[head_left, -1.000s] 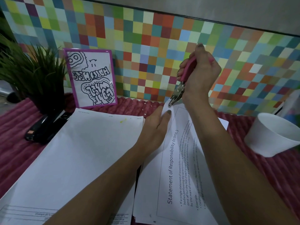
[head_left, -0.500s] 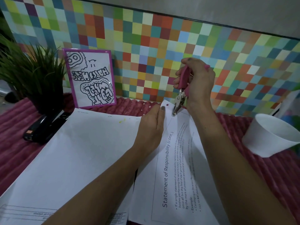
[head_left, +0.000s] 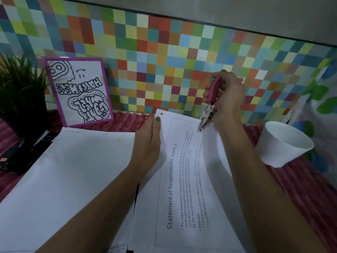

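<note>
Paper, thin and limp, is what this work turns on: the printed sheet (head_left: 193,179) headed "Statement of Responsibility (cont.)" lies flat on top of other pages at the middle of the pink ribbed cloth (head_left: 300,189), its short far edge towards the wall, with one punched hole (head_left: 161,114) already showing in its far left corner. Such a sheet is light, slides easily over the pages beneath and creases or tears at a careless pull, so it is best pinned flat near the edge being worked instead of lifted. The left hand (head_left: 147,141) does just that, fingers straight and palm down along the sheet's left margin, fingertips just short of the hole. The right hand (head_left: 228,99) has its fingers wrapped round the pink handles of the hole punch (head_left: 209,105), whose metal nose meets the sheet's far edge to the right of the hole; whether the paper sits inside the nose I cannot tell. The punch is stiff and small, best held at the handles as it is. A stack of blank pages (head_left: 73,170) lies to the left, touching the printed sheet, with a black stapler (head_left: 23,152) beyond it. A white cup (head_left: 284,145) stands to the right, near the right forearm. A purple-framed drawing (head_left: 78,92) and a green plant (head_left: 20,92) stand at the far left against the chequered wall (head_left: 164,61).
</note>
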`<control>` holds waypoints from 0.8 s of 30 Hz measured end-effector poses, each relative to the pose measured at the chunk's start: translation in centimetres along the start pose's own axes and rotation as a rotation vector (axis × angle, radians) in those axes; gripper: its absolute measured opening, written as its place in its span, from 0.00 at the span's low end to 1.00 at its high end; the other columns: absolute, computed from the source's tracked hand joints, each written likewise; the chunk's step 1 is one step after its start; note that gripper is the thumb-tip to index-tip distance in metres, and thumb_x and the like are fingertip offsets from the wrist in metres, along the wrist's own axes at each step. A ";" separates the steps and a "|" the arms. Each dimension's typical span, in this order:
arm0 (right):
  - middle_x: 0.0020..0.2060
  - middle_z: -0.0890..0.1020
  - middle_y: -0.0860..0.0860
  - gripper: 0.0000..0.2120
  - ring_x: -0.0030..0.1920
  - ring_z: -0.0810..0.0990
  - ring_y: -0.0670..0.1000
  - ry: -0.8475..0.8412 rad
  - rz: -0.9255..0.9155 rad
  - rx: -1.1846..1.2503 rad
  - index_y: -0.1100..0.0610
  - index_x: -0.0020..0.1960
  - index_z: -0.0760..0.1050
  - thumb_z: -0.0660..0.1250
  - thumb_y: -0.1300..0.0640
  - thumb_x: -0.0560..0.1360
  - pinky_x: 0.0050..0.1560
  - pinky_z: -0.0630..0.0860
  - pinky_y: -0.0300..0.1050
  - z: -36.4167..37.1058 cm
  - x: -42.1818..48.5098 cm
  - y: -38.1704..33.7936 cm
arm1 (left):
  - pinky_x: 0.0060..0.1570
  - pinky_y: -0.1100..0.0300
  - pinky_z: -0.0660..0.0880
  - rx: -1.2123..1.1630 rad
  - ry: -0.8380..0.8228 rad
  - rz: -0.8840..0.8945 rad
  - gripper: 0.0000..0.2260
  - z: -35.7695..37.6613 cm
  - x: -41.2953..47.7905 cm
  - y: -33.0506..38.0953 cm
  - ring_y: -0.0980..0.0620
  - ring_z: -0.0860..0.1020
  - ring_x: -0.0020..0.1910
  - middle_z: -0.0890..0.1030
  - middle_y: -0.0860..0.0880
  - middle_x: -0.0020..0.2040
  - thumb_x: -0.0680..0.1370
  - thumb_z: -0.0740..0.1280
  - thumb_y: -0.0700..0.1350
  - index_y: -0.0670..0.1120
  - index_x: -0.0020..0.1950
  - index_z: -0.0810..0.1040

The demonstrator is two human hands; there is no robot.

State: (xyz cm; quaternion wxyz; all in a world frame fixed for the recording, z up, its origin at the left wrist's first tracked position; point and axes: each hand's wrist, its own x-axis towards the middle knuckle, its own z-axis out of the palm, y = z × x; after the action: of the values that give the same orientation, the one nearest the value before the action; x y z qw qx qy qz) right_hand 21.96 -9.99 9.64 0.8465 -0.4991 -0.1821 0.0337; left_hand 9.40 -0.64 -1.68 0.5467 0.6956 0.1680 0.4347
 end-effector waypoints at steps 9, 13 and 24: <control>0.28 0.75 0.59 0.08 0.24 0.71 0.55 -0.024 -0.102 0.081 0.63 0.40 0.77 0.62 0.62 0.74 0.24 0.70 0.42 -0.6 0.0 -0.4 | 0.32 0.74 0.65 0.194 -0.005 0.115 0.16 0.1 -0.3 1.1 0.64 0.69 0.29 0.65 0.55 0.30 0.83 0.54 0.44 0.51 0.35 0.63; 0.28 0.75 0.60 0.09 0.24 0.71 0.55 -0.049 -0.128 0.062 0.64 0.39 0.77 0.62 0.62 0.75 0.25 0.70 0.42 -0.5 0.0 -0.6 | 0.32 0.73 0.65 0.198 -0.004 0.138 0.16 0.1 -0.5 1.4 0.63 0.69 0.30 0.66 0.55 0.30 0.83 0.54 0.44 0.53 0.35 0.63; 0.27 0.75 0.59 0.08 0.22 0.71 0.55 -0.072 -0.134 0.031 0.64 0.38 0.76 0.61 0.63 0.74 0.24 0.69 0.42 -0.4 -0.2 -0.3 | 0.32 0.70 0.65 0.203 -0.013 0.138 0.16 0.1 -0.3 1.0 0.60 0.67 0.31 0.66 0.52 0.30 0.83 0.54 0.45 0.52 0.35 0.63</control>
State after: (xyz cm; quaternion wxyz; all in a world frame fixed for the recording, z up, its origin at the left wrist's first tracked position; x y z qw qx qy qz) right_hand 21.89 -10.51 9.71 0.8473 -0.4713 -0.2450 -0.0022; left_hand 9.04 -1.26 -0.88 0.4433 0.7601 0.1593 0.4476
